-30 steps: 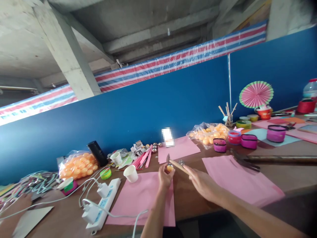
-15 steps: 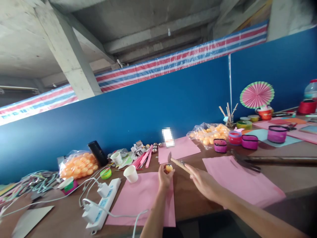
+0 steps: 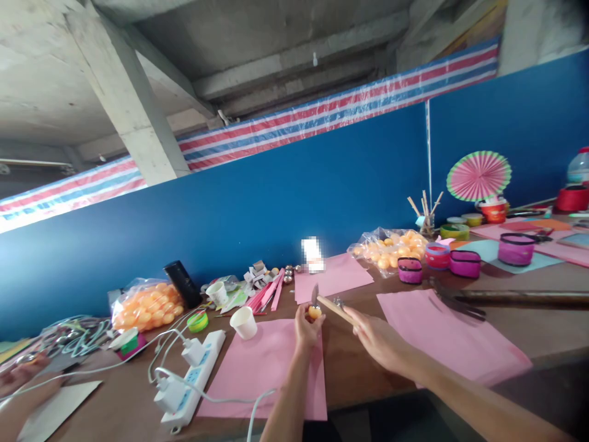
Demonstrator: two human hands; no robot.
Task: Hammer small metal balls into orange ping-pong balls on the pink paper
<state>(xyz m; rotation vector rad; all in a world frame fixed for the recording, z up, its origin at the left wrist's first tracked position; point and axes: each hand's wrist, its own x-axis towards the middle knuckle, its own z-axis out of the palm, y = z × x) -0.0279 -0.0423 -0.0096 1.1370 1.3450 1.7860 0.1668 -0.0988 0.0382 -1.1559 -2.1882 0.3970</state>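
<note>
My left hand (image 3: 307,328) is closed around a small orange ball (image 3: 315,312), held just above the edge of a pink sheet (image 3: 257,368). My right hand (image 3: 375,334) grips the wooden handle of a small hammer (image 3: 335,308). Its dark, narrow head is right over the orange ball; I cannot tell whether the two touch. Small shiny metal pieces (image 3: 338,301) show just behind the handle. A white paper cup (image 3: 243,323) stands left of my left hand, on the pink sheet's far corner.
A power strip (image 3: 193,380) with white cables lies on the left. Bags of orange balls (image 3: 147,307) stand along the blue partition (image 3: 257,221). Tongs (image 3: 455,301) lie on the right, near purple tape rolls (image 3: 464,264). Another person's hand (image 3: 23,380) is at far left.
The hammer and my hands stay almost where they were. At far left, the other person's hands have shifted and show more clearly, near a shiny round piece.
</note>
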